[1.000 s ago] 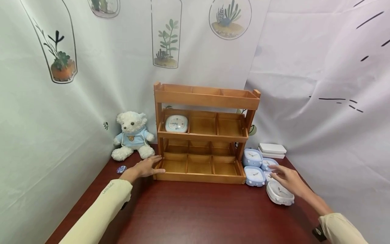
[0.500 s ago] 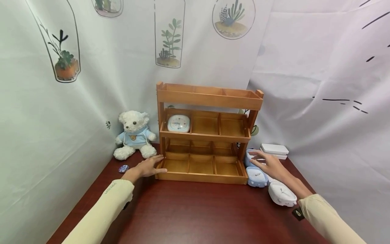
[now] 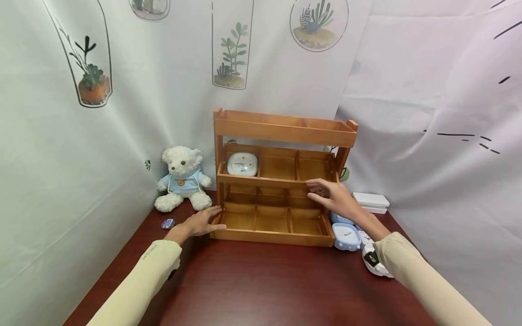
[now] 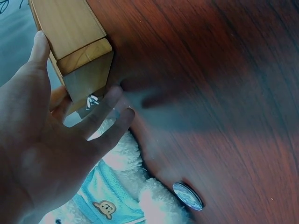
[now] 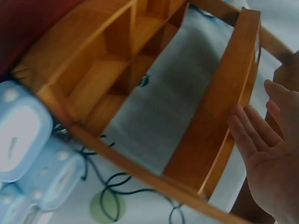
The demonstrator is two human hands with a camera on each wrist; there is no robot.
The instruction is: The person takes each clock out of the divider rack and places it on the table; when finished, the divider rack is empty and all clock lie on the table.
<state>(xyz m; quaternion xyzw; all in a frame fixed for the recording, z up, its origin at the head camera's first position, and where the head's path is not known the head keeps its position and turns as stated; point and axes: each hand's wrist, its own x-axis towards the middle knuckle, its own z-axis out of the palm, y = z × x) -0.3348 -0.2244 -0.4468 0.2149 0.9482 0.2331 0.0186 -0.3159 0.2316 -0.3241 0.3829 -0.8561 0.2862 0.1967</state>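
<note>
A wooden three-tier shelf point(image 3: 285, 130) stands on the dark red table, each tier divided into compartments. A white alarm clock with a pale blue rim point(image 3: 242, 164) sits in the left compartment of the middle tier. My left hand point(image 3: 201, 222) rests at the bottom tray's left front corner, thumb along the edge; in the left wrist view its fingers spread beside the wooden corner point(image 4: 84, 28). My right hand point(image 3: 336, 199), holding nothing, overlaps the right part of the middle tier, fingers loosely bent. In the right wrist view its fingertips are close to a wooden board point(image 5: 219, 98).
Blue alarm clocks point(image 3: 346, 237) cluster at the shelf's right side, with a white clock point(image 3: 377, 270) partly behind my right forearm. White boxes point(image 3: 371, 200) lie behind them. A white teddy bear point(image 3: 181, 181) sits left of the shelf, near a small blue-purple oval object point(image 3: 167, 224).
My right hand has moved left and up from above the clocks at the right to the front of the shelf's middle tier. The left hand stays at the tray corner.
</note>
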